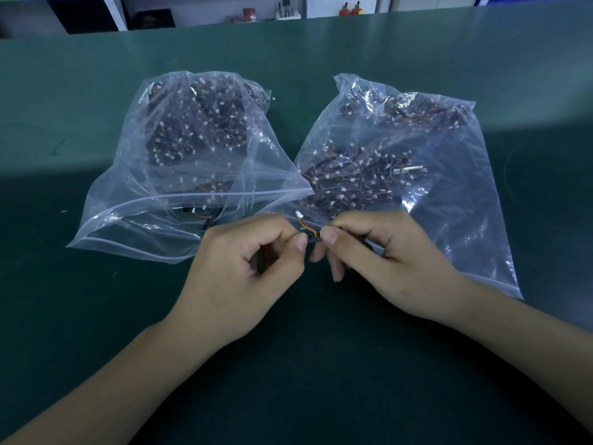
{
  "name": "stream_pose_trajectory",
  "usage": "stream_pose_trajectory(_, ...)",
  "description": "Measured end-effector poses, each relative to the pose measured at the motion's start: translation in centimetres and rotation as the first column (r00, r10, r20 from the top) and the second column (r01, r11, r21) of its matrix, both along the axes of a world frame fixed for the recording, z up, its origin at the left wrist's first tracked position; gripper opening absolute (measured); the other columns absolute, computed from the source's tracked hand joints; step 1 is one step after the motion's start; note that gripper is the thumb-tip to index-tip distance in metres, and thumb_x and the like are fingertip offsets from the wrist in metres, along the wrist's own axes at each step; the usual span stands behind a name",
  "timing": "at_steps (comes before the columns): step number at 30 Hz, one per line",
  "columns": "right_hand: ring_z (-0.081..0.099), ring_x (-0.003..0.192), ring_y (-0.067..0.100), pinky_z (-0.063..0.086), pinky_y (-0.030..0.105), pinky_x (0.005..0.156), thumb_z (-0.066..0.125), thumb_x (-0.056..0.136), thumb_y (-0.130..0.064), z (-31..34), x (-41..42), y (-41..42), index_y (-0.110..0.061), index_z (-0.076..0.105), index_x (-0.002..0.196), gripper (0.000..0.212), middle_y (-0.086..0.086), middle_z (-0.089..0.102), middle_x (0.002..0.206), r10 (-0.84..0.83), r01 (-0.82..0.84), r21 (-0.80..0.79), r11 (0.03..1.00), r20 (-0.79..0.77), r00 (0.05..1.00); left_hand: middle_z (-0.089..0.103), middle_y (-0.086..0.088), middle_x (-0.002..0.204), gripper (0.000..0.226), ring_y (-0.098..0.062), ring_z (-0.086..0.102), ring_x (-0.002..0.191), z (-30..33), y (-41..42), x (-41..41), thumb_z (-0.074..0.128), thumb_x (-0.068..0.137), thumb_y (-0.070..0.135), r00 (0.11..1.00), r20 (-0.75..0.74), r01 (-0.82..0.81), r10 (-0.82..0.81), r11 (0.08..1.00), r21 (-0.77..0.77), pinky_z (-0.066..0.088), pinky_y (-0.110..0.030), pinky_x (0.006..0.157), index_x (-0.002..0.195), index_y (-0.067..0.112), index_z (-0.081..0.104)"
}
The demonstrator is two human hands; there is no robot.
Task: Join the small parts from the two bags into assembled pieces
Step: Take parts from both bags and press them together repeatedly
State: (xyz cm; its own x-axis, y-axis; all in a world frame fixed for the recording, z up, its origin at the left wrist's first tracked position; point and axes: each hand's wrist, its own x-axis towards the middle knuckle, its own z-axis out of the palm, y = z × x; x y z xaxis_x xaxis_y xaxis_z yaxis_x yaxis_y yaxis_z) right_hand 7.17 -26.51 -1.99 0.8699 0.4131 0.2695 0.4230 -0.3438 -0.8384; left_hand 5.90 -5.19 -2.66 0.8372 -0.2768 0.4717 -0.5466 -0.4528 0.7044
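Observation:
Two clear plastic bags lie on the green table, both full of small dark parts with thin red and yellow wires and white plugs. The left bag (pixel 179 162) has its mouth open toward me; the right bag (pixel 410 162) lies beside it. Between the bags' mouths my left hand (pixel 244 271) and my right hand (pixel 385 252) meet, fingers curled, each pinching one end of a small wired part (pixel 309 231). Its white plug sticks up above my thumbs, with short red and yellow wires running down to a dark piece between my fingertips.
The green table (pixel 321 364) stretches well beyond the bags on all sides. A few loose parts (pixel 202 213) lie just inside the left bag's mouth. Shelves and small items (pixel 285 9) stand past the table's far edge.

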Motion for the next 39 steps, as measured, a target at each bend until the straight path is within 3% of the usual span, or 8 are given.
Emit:
stream_pose_trajectory(8, 0.055, 0.056, 0.042, 0.046, 0.055, 0.058, 0.052, 0.106, -0.04, 0.1, -0.2, 0.0, -0.028, 0.074, 0.087, 0.031, -0.006, 0.067, 0.066, 0.02, -0.02, 0.027, 0.999, -0.001, 1.0, 0.051, 0.006, 0.063, 0.029, -0.013, 0.046, 0.056, 0.0, 0.1, -0.1, 0.06, 0.1, 0.025, 1.0, -0.014, 0.02, -0.02, 0.999, -0.027, 0.034, -0.017, 0.056, 0.072, 0.019, 0.061)
stream_pose_trajectory(18, 0.055, 0.055, 0.029, 0.044, 0.045, 0.059, 0.054, 0.107, -0.033, -0.2, 0.0, -0.3, -0.026, 0.075, 0.084, 0.032, -0.005, 0.063, 0.061, 0.033, -0.034, 0.018, 0.999, 0.033, 0.999, 0.059, 0.005, 0.067, 0.028, -0.014, 0.052, 0.058, -0.3, 0.1, -0.1, 0.061, 0.102, 0.028, 1.0, 0.022, 0.006, -0.005, 1.0, -0.027, 0.037, -0.016, 0.057, 0.076, 0.017, 0.067)
stream_pose_trajectory(22, 0.062, 0.077, 0.018, 0.046, 0.024, 0.075, 0.061, 0.102, -0.037, -0.1, 0.4, -0.7, -0.015, 0.076, 0.097, 0.028, -0.007, 0.065, 0.076, -0.022, 0.028, -0.023, 0.999, 0.219, 0.976, 0.072, 0.012, 0.088, 0.014, -0.019, 0.064, 0.069, 0.0, 0.2, 0.0, 0.066, 0.103, 0.027, 0.996, 0.078, -0.037, 0.042, 0.997, -0.074, 0.045, -0.019, 0.059, 0.099, 0.023, 0.079)
stream_pose_trajectory(26, 0.059, 0.095, 0.012, 0.048, 0.033, 0.096, 0.079, 0.089, -0.036, -0.5, 1.2, -1.1, -0.021, 0.068, 0.126, 0.042, -0.011, 0.066, 0.107, -0.028, 0.142, -0.274, 0.951, 0.384, 0.923, 0.072, 0.015, 0.093, 0.01, -0.016, 0.067, 0.073, 0.0, 0.6, 0.3, 0.075, 0.099, 0.023, 0.983, 0.141, -0.105, 0.117, 0.99, -0.093, 0.046, -0.018, 0.062, 0.106, 0.023, 0.081)
stream_pose_trajectory(29, 0.061, 0.095, 0.014, 0.051, 0.04, 0.093, 0.079, 0.084, -0.012, -1.0, 1.6, -1.2, -0.021, 0.067, 0.125, 0.044, -0.012, 0.066, 0.105, -0.045, 0.205, -0.333, 0.92, 0.43, 0.902, 0.074, 0.009, 0.092, 0.006, -0.015, 0.067, 0.072, -0.3, 1.1, 0.8, 0.081, 0.095, 0.019, 0.971, 0.215, -0.102, 0.105, 0.994, -0.027, 0.049, -0.021, 0.062, 0.1, 0.017, 0.083)
stream_pose_trajectory(31, 0.061, 0.091, 0.01, 0.053, 0.034, 0.086, 0.074, 0.085, -0.001, -1.1, 1.7, -1.4, -0.02, 0.07, 0.116, 0.036, -0.014, 0.065, 0.102, -0.081, 0.227, -0.28, 0.933, 0.449, 0.89, 0.074, 0.008, 0.091, 0.005, -0.013, 0.066, 0.07, -0.6, 1.2, 1.0, 0.082, 0.095, 0.019, 0.965, 0.252, -0.086, 0.07, 0.995, 0.051, 0.051, -0.026, 0.062, 0.098, 0.015, 0.083)
stream_pose_trajectory(35, 0.062, 0.086, 0.011, 0.042, 0.013, 0.076, 0.069, 0.089, 0.004, -0.8, 1.7, -1.8, -0.019, 0.069, 0.102, 0.027, -0.016, 0.064, 0.099, -0.173, 0.266, -0.164, 0.95, 0.435, 0.883, 0.072, 0.014, 0.092, 0.003, -0.008, 0.062, 0.067, -0.8, 1.2, 1.3, 0.08, 0.096, 0.023, 0.96, 0.272, -0.112, 0.058, 0.975, 0.189, 0.053, -0.036, 0.057, 0.096, 0.021, 0.082)
stream_pose_trajectory(39, 0.063, 0.087, 0.017, 0.039, 0.012, 0.076, 0.068, 0.087, 0.009, -0.7, 1.6, -1.6, -0.016, 0.067, 0.094, 0.026, -0.006, 0.069, 0.098, -0.16, 0.232, -0.129, 0.964, 0.419, 0.894, 0.073, 0.017, 0.093, 0.006, -0.006, 0.059, 0.066, -0.4, 1.3, 1.4, 0.078, 0.097, 0.024, 0.912, 0.382, -0.283, 0.148, 0.901, 0.327, 0.051, -0.036, 0.05, 0.094, 0.027, 0.082)
